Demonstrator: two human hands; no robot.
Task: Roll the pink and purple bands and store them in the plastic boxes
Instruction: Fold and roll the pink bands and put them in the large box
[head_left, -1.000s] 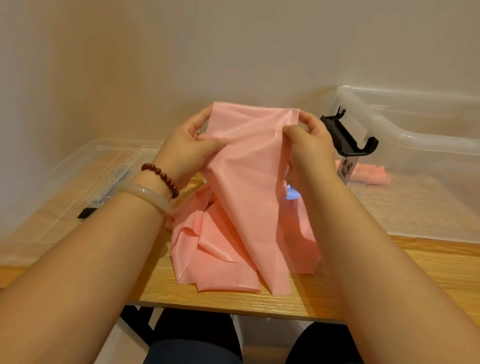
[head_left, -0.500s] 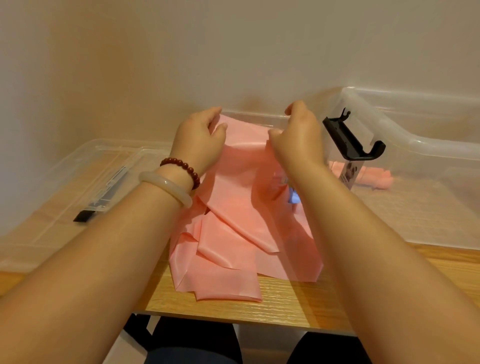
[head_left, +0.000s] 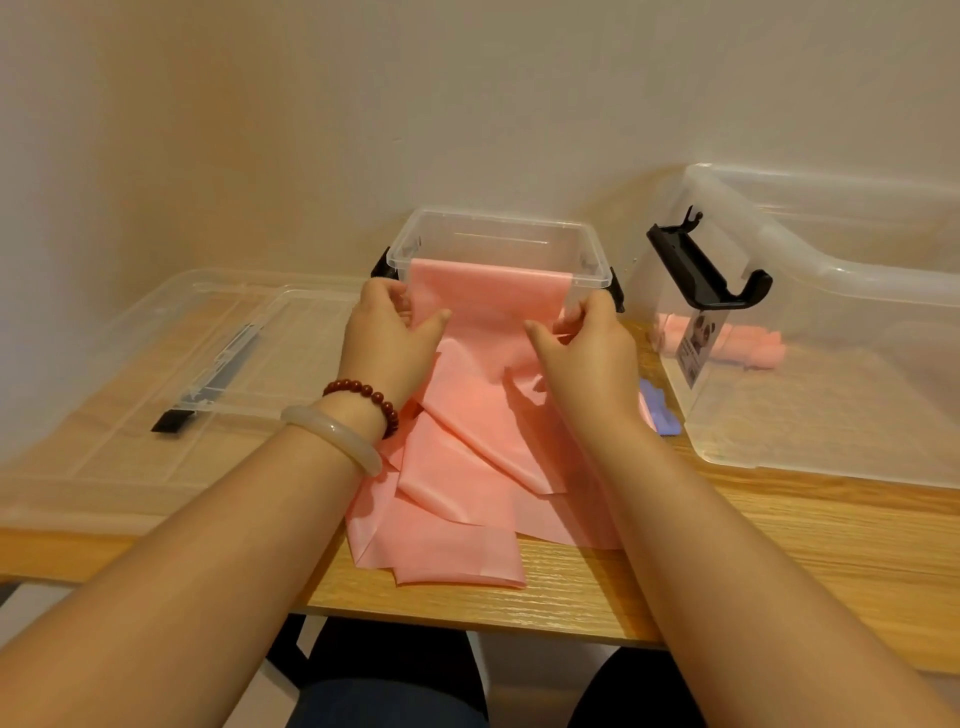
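Pink band (head_left: 467, 426), upper edges pinched by left hand (head_left: 387, 345) and right hand (head_left: 589, 358), apart

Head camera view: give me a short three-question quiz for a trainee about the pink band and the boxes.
1. True or false: the pink band that the left hand and right hand hold is already rolled up.
2. Where do the rolled pink bands lie? A) on the floor B) in the large clear box on the right C) on a chair
3. What colour is the other band peeking out beside the right wrist?
Key: 1 false; 2 B; 3 purple.
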